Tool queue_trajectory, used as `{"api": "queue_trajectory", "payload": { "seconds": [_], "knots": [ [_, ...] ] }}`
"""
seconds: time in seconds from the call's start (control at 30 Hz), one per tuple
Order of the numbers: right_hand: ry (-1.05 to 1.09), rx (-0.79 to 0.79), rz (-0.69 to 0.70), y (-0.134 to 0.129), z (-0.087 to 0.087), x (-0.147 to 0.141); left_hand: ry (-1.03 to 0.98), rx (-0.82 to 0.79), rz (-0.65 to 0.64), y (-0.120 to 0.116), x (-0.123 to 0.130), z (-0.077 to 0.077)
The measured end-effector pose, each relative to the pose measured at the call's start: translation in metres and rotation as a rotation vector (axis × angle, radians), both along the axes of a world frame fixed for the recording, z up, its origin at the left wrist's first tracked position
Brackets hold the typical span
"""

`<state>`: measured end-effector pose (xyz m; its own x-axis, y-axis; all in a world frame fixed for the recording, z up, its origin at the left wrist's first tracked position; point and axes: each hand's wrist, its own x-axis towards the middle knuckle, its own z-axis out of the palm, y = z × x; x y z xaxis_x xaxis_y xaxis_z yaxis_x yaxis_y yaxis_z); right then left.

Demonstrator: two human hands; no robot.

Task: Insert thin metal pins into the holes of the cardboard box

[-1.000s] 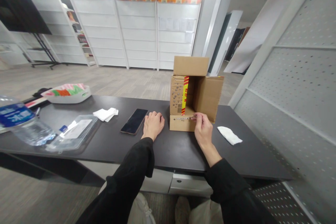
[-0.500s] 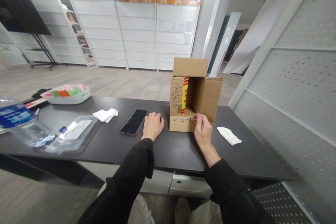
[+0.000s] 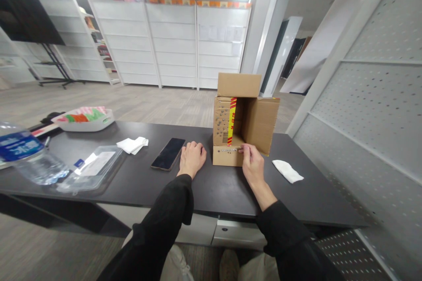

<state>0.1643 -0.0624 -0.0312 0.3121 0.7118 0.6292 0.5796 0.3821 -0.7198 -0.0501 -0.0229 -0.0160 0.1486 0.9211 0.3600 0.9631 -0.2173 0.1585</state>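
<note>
An open cardboard box (image 3: 263, 123) stands on the dark table (image 3: 214, 193), its opening facing me. Red-and-yellow tape and several small grey round marks or pieces show on its left flap; a row of small shiny pieces (image 3: 228, 150) runs along the lower front flap. My right hand (image 3: 253, 162) is at the right end of that row, thumb and fingertips pinched together; what they hold is too small to name. Palm down, my left hand (image 3: 192, 157) rests on the table beside a black phone (image 3: 169, 153), its fingers slightly bent and apart.
A white cloth or tissue (image 3: 287, 171) lies right of the box. To the left are folded tissues (image 3: 132, 145), a clear plastic case (image 3: 105, 175), a water bottle (image 3: 39, 162) and a white basket (image 3: 87, 126). A perforated panel (image 3: 369, 114) borders the table's right side.
My right hand has shifted slightly left and down along the lower flap, its fingers still pinched. My left hand has stayed in place.
</note>
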Motion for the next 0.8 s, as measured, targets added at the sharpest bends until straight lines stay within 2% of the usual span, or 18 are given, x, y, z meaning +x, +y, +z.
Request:
{"api": "queue_trajectory", "payload": {
  "seconds": [0.3, 0.6, 0.8],
  "knots": [
    [-0.094, 0.059, -0.03, 0.0048, -0.0049, 0.0021, 0.012, 0.004, 0.011, 0.0007, 0.0004, -0.0007],
    [-0.096, 0.052, -0.073, 0.0049, -0.0052, 0.0025, 0.0, -0.022, 0.013, -0.0001, 0.0009, 0.0015],
    [-0.126, 0.075, -0.046, 0.0017, -0.004, -0.0003, 0.0, -0.014, 0.009, 0.0013, 0.0006, -0.0003]
  ]
}}
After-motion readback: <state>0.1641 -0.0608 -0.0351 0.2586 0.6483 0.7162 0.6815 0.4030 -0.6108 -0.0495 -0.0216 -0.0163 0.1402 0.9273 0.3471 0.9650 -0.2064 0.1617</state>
